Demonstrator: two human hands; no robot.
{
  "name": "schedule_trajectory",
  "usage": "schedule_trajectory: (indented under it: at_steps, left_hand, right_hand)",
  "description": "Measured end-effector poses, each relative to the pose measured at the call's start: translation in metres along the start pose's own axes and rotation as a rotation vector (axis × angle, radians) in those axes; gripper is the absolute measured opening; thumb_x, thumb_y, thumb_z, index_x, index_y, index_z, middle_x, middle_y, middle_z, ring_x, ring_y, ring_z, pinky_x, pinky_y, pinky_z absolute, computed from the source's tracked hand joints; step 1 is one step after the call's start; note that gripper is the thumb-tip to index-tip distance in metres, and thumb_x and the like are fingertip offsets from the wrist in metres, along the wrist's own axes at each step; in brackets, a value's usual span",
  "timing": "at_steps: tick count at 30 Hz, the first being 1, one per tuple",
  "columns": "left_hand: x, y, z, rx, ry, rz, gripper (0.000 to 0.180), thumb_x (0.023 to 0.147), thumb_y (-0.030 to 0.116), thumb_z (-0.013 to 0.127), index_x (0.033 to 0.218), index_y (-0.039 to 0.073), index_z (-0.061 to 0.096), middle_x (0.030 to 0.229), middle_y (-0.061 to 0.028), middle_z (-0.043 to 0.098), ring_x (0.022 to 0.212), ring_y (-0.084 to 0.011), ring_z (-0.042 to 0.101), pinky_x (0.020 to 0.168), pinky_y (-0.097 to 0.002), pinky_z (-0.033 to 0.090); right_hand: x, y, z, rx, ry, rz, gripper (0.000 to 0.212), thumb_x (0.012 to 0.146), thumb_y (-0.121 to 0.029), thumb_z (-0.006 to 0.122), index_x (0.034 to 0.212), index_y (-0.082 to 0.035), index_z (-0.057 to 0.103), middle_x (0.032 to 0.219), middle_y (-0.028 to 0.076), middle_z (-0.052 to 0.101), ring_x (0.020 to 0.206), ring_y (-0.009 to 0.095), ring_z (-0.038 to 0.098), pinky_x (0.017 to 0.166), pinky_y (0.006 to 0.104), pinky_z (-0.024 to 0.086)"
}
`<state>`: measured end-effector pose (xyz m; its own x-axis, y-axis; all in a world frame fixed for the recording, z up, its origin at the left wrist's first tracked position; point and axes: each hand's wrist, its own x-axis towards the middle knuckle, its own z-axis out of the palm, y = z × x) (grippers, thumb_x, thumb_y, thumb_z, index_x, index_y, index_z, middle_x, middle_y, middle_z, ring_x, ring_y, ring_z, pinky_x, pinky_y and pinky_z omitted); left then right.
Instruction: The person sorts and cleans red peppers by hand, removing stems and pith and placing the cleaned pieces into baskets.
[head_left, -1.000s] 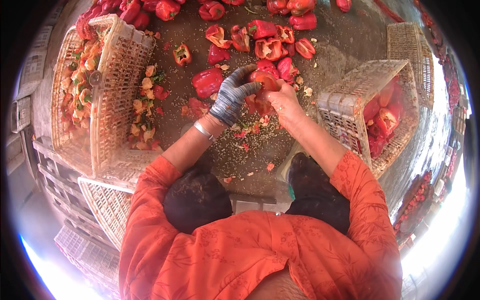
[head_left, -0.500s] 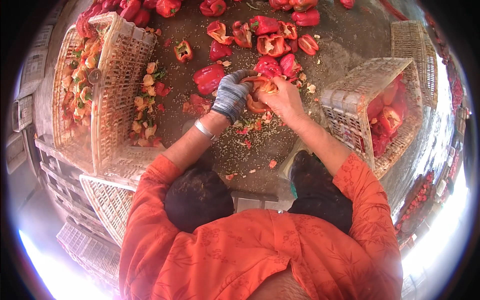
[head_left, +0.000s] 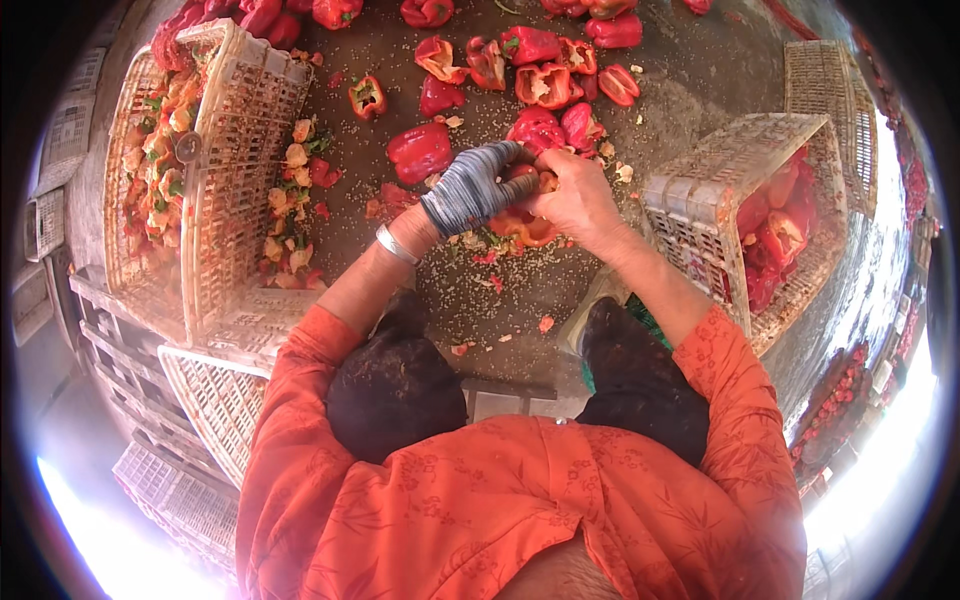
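Observation:
A broken-open red bell pepper (head_left: 524, 228) shows its pale orange inner side just below my fingers. My left hand (head_left: 478, 186), in a grey striped knit glove, is closed on it from the left. From the right, my bare right hand (head_left: 580, 196) grips it with curled fingers that meet the glove. The fingertips hide the upper part of the pepper. Left of the glove lies a whole red pepper (head_left: 420, 153) on the floor, and beyond the hands are two more red pieces (head_left: 537, 130).
On my left a white plastic crate (head_left: 245, 170) lies tipped, with cores and stems (head_left: 155, 170) beside its wall. Another crate (head_left: 690, 200) on the right holds red pepper pieces (head_left: 782, 235). Opened peppers (head_left: 545, 87) lie farther out. Seeds and scraps (head_left: 495, 285) litter the floor.
My hands have turned on the pepper and drawn closer together. More of its inner side now shows below the fingers, and the gloved hand has rolled so its back faces up.

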<state>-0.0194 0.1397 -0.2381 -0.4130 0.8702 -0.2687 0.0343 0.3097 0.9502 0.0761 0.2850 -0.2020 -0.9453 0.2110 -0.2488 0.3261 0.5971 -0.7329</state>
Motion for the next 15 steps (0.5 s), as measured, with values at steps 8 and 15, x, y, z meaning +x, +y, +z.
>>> schedule_trajectory:
  at_steps: [8, 15]
  left_hand:
    - [-0.003, 0.005, 0.015, 0.033, 0.171, -0.061, 0.027, 0.085, 0.020, 0.065, 0.102, 0.000, 0.060, 0.088, -0.0060, 0.065, 0.083, -0.0091, 0.058, 0.077, -0.0272, 0.049]
    - [-0.004, 0.005, 0.018, -0.272, 0.265, -0.130, 0.020, 0.085, 0.015, 0.063, 0.097, -0.001, 0.060, 0.085, -0.0041, 0.064, 0.080, -0.0082, 0.057, 0.073, -0.0252, 0.049]
  right_hand:
    - [0.000, 0.018, 0.006, -0.108, -0.001, -0.068, 0.036, 0.061, -0.014, 0.077, 0.089, -0.002, 0.059, 0.079, 0.014, 0.063, 0.073, 0.026, 0.064, 0.066, 0.0346, 0.048]
    - [-0.003, 0.008, 0.007, 0.012, 0.072, -0.089, 0.029, 0.065, -0.017, 0.070, 0.084, -0.001, 0.055, 0.074, 0.016, 0.059, 0.074, 0.035, 0.059, 0.065, 0.0421, 0.046]
